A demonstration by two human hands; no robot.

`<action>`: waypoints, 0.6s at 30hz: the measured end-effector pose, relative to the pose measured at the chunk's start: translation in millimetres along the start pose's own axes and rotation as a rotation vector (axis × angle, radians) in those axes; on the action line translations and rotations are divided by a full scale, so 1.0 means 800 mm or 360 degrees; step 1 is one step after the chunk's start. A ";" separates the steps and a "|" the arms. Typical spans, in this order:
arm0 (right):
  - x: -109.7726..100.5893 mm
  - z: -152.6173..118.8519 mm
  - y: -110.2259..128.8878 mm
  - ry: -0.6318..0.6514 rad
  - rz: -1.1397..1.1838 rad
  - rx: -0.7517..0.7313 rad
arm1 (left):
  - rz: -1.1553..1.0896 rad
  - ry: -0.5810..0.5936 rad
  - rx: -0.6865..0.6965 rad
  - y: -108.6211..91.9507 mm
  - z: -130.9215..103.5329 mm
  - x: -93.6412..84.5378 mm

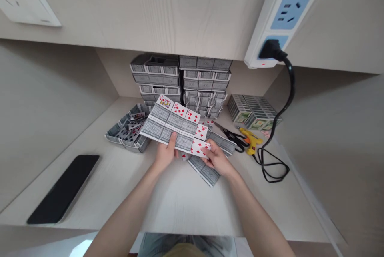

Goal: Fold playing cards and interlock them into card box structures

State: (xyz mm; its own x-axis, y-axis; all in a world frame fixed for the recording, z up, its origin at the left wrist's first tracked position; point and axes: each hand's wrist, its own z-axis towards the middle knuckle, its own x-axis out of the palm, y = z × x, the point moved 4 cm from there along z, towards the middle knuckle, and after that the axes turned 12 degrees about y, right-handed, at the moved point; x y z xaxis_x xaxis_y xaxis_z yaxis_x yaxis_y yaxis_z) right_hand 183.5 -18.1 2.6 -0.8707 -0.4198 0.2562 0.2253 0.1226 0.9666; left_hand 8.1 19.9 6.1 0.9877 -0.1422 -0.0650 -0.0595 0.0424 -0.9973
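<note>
A flat panel of joined playing cards (174,123) is held up above the table, tilted down to the right. Most of its cards show grey patterned backs; red diamond faces line its upper and right edges. My left hand (167,153) grips its lower edge, thumb on top. At the lower right corner, my right hand (217,158) pinches a face-up diamond card (198,148). Beneath the panel, partly hidden, more joined card strips (205,170) lie on the table.
Stacked card-made boxes (207,80) stand at the back. An open card tray (129,131) holds loose cards. A black phone (64,189) lies left; black scissors (234,138), a yellow glue gun (252,140), card packs (255,113) and a cable (291,85) from a power strip (282,13) are right.
</note>
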 end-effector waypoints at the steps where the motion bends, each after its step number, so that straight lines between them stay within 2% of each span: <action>1: 0.000 0.000 0.000 0.0002 0.0001 -0.0019 | -0.0024 -0.0001 -0.0003 0.000 0.000 0.001; 5: -0.001 0.000 0.002 0.0022 0.0018 -0.0094 | -0.0149 -0.0018 0.0052 -0.005 -0.001 0.006; 10: -0.002 0.000 0.002 0.0075 0.0126 -0.0076 | -0.0200 -0.0028 0.0076 -0.010 -0.003 0.009; 15: -0.004 -0.001 0.001 0.0106 0.0135 -0.0103 | -0.0104 -0.0007 -0.0019 -0.005 -0.005 0.010; 18: -0.004 0.000 0.001 0.0095 0.0073 -0.0124 | -0.0023 0.0047 -0.0004 -0.005 -0.006 0.014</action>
State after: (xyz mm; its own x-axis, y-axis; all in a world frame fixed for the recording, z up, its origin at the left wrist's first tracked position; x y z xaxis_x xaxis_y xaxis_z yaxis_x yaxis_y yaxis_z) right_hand 186.4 -17.0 2.8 -0.8318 -0.4683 0.2980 0.2993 0.0736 0.9513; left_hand 18.3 13.8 9.2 0.9838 -0.1719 -0.0514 -0.0455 0.0377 -0.9982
